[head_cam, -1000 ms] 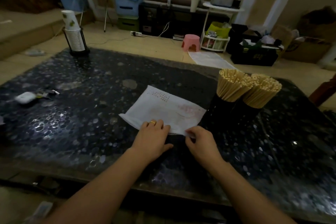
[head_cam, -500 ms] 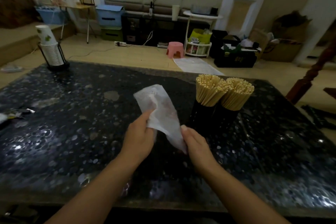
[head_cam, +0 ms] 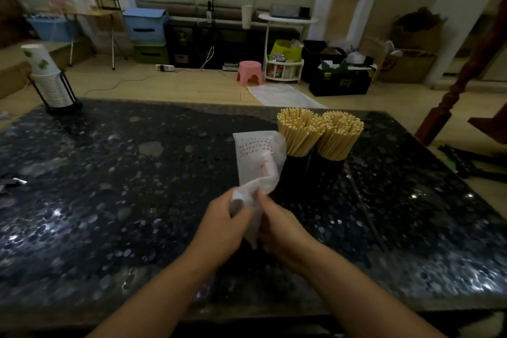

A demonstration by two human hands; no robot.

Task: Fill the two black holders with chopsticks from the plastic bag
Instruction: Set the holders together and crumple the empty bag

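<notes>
- The plastic bag (head_cam: 259,162) is white, thin and crumpled, with red print, and looks limp. I hold it up at the centre of the frame, its upper part standing just left of the chopsticks.
- My left hand (head_cam: 222,223) grips the bag's lower end with curled fingers; my right hand (head_cam: 279,223) pinches the same bunched end from the other side, the two hands almost touching.
- The two black holders (head_cam: 315,173) stand side by side, right of centre, touching each other. Both are packed with pale chopsticks (head_cam: 319,132) that fan out at the top.
- Half a second ago the bag hung slanted between my hands; now it is gathered narrower and rises more upright, closer to the left holder. A second ago it lay flat on the table (head_cam: 109,200) under my fingers.
- The dark speckled table runs wide to the left of my hands. A stack of paper cups (head_cam: 52,79) in a black wire stand sits at its far left corner, well apart.
- The table's near edge crosses the bottom of the frame under my forearms; its far edge lies just behind the holders.
</notes>
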